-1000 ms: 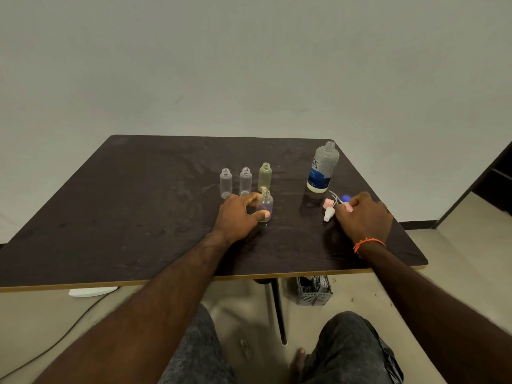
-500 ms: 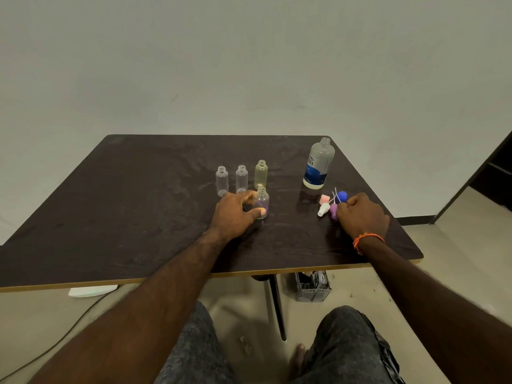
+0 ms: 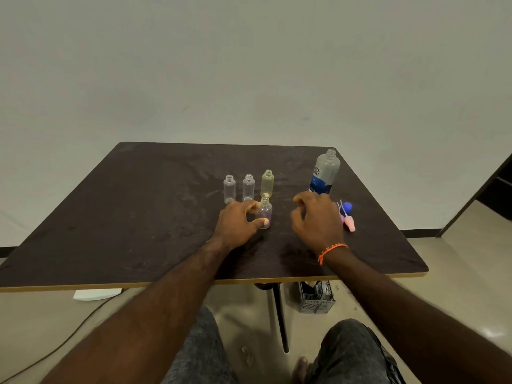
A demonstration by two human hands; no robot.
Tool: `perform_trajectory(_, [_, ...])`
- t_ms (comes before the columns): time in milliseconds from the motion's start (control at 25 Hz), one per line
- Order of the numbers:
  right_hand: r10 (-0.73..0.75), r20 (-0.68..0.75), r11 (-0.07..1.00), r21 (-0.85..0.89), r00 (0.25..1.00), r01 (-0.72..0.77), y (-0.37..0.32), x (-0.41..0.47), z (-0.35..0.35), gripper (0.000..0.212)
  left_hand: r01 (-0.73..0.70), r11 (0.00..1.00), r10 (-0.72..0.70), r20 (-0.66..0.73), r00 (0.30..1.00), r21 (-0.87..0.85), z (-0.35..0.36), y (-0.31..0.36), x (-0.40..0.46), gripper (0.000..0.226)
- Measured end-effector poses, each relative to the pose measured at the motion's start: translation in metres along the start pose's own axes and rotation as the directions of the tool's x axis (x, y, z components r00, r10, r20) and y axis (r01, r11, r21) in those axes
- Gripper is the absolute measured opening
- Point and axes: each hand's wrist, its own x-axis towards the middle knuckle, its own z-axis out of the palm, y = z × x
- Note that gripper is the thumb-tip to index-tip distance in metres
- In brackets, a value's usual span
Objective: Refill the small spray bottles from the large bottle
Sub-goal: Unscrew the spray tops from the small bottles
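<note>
Moved leftward off the spray caps, the right hand is held loosely open, empty; the small bottle at centre frame is gripped by the left hand.

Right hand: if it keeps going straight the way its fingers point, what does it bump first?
Probably the big bottle. The right hand points away and slightly left, and the bottle's base stands just beyond the fingers. Depth is hard to judge, so it might slip past on the left.

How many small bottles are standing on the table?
4. Two clear bottles and a yellowish bottle stand in a back row. A fourth bottle stands nearer, in the left hand. None seems hidden.
</note>
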Motion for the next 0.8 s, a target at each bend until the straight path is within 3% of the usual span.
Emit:
perform_trajectory(160, [-0.073,0.222,0.992,0.115,0.972,0.049,-0.058,0.002,0.039,0.025,0.005,0.998,-0.004,-0.028,1.0,0.06,-0.027,-0.018,-0.011,0.027])
perform_trajectory(440, [-0.05,0.403,0.936,0.337,0.914,-0.098,-0.13,0.012,0.085,0.036,0.212,0.965,-0.191,-0.144,0.971,0.155,-0.084,-0.066,-0.015,0.034])
perform_trajectory(640, [-0.035,0.413,0.926,0.356,0.91,-0.126,-0.152,0.032,0.106,0.012,0.292,0.937,-0.262,-0.17,0.95,0.19,-0.094,-0.084,0.01,0.039])
perform_trajectory(800, [0.032,0.41,0.915,0.354,0.911,-0.191,-0.153,0.04,0.115,0.021,0.24,0.956,-0.22,-0.131,0.967,0.171,-0.099,-0.092,0.02,0.041])
